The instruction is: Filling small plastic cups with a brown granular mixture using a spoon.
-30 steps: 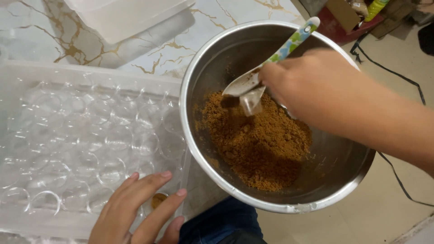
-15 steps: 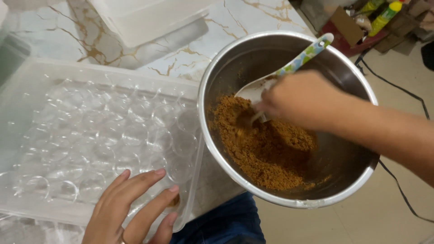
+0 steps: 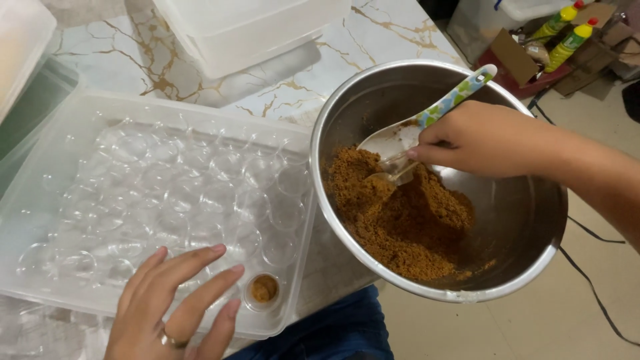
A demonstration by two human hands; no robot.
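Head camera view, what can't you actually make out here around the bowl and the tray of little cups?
- Spoon: the right hand covers its handle's middle, and brown crumbs bury part of its scoop.
- Left hand: its wrist is cut off by the bottom edge.
- Tray: its clear cups blur together, so no count is possible.
- Bowl: its support is hidden.

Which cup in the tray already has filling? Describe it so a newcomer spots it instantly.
Find the clear plastic tray on the marble table, left of the steel bowl. Go to its near right corner, beside the left hand. That small cup alone holds brown crumbs; its neighbours are empty.
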